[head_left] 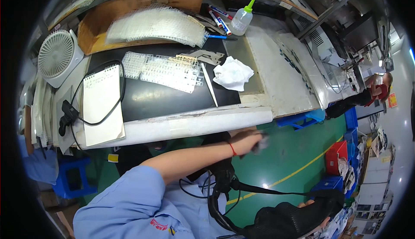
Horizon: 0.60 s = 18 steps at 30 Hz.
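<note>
My left arm, in a light blue sleeve with a red string at the wrist, reaches across to the right. Past the table's front edge, my left hand (245, 143) is closed around a small dark grey thing (261, 143), too smeared by motion to name. Low on the right is a black mesh thing with a strap (287, 219). Fingers of my right hand (307, 203) show at its upper edge, curled against it; the rest of that hand is hidden. A black strap and thin cables (222, 180) hang before my chest.
On the table's black mat (160, 98) lie translucent key-grid sheets (166, 71), a white stick (209, 84) and a crumpled white cloth (233, 74). Around them stand a notepad (103, 105), a fan (57, 56), markers (220, 22) and a green-tipped bottle (242, 19). Another person (376, 92) stands far right.
</note>
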Tool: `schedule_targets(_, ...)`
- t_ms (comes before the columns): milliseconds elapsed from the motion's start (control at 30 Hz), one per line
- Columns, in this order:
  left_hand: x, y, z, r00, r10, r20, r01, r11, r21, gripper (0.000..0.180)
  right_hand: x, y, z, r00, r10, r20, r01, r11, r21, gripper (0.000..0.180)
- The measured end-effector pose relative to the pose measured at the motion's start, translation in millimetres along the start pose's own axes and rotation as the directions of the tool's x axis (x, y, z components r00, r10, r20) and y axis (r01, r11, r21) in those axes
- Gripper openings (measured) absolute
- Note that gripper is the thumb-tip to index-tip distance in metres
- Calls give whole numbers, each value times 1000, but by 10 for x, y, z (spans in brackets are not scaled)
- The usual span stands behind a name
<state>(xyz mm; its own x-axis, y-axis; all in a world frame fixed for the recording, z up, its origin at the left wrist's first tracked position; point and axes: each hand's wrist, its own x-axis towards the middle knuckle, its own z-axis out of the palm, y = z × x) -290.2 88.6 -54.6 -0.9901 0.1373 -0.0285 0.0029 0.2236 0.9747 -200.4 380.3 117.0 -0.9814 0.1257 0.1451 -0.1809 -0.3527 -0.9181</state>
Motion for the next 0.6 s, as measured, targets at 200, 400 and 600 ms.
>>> schedule_targets(200,13,1426,-516,601,752,-271,-583,644,494,22,73,63,-830,875,182,449,-349,880,323,68)
schedule_targets(400,427,1316,-1246,782,534,-322,4,512,859,16,172,7,-384,864,121,488,-276,925,260,65)
schedule_targets(600,-420,1482,-871,867,498,-36,-462,828,318,23,49,-190,296,906,225,-359,-164,968,192,57)
